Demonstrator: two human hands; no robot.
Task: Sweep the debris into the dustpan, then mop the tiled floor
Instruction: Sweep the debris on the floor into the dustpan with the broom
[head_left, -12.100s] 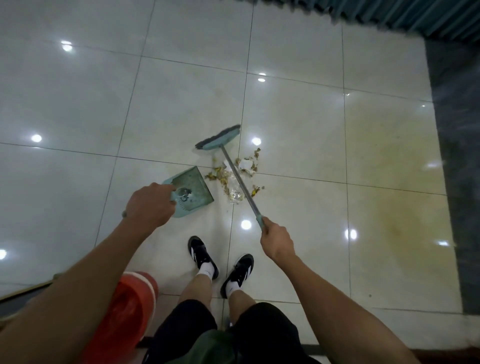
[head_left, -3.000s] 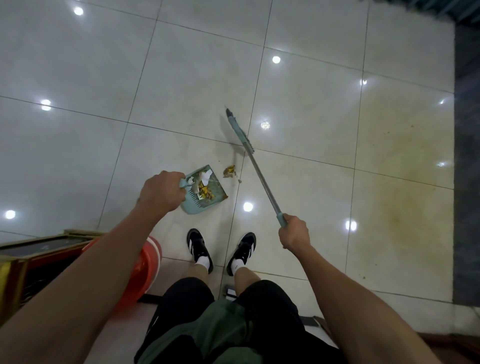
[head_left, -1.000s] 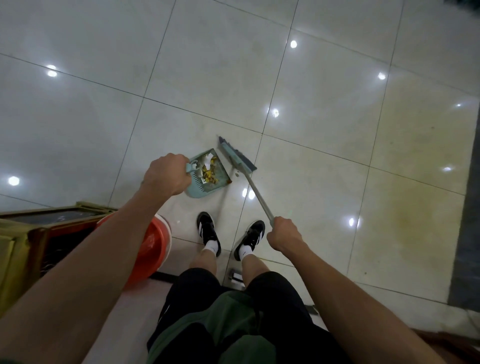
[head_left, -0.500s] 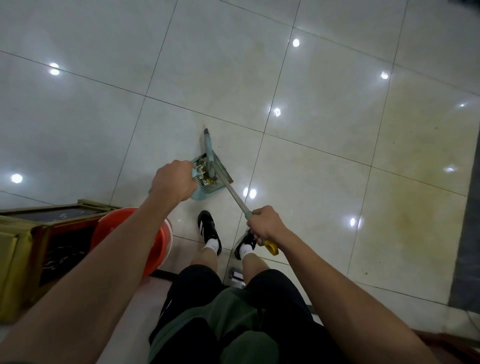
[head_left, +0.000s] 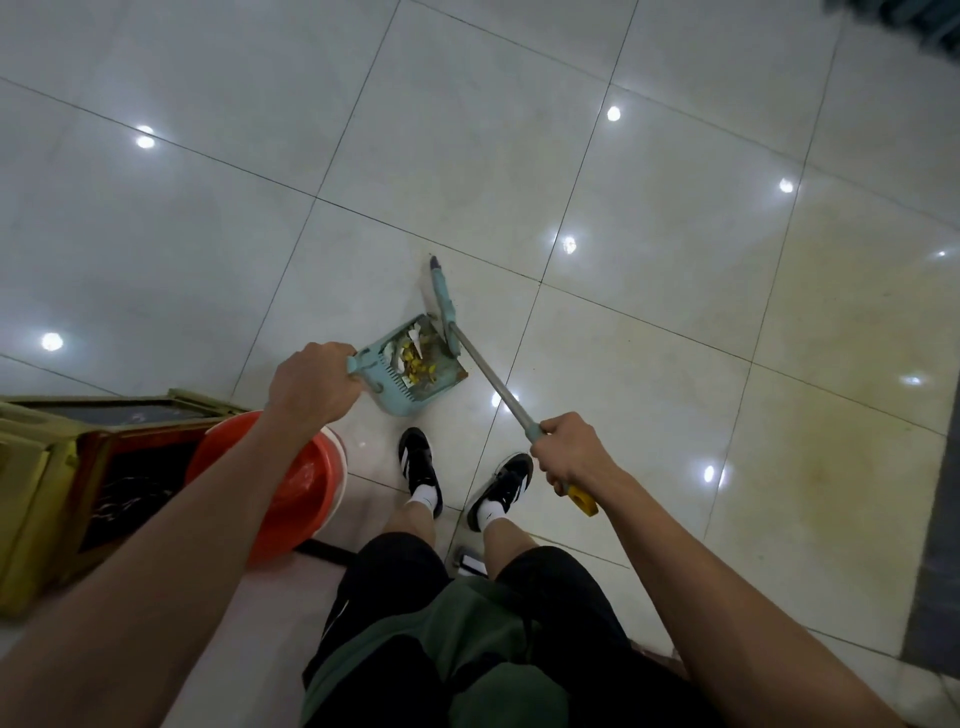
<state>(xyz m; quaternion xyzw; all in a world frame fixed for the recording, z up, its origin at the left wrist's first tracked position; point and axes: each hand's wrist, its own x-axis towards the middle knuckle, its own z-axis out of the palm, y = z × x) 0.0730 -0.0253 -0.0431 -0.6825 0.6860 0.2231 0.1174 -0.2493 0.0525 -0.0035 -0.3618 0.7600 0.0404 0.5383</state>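
- Glossy pale tiles on the floor (head_left: 649, 364), crossed by dark grout lines and dotted with ceiling-light reflections; a yellowish stain spreads over the tiles on the right.
- One dustpan (head_left: 415, 371), pale teal, comb teeth along its near edge, sitting on the floor just ahead of the feet.
- One heap of debris (head_left: 415, 358) inside that pan: yellow and brown scraps, plus white shreds.
- One broom (head_left: 470, 353), teal head seen edge-on at the pan's far right corner, grey metal shaft, yellow cap at the end.
- Left hand (head_left: 311, 384), grip wrapped tight around the dustpan's handle.
- Right hand (head_left: 574, 452), grip closed around the top of the broom shaft, yellow cap poking out below the fist.
- Two black shoes (head_left: 421, 465) with white stripes and white socks.
- One red bucket (head_left: 306, 478) by the left forearm, beside one yellowish box (head_left: 36, 478).
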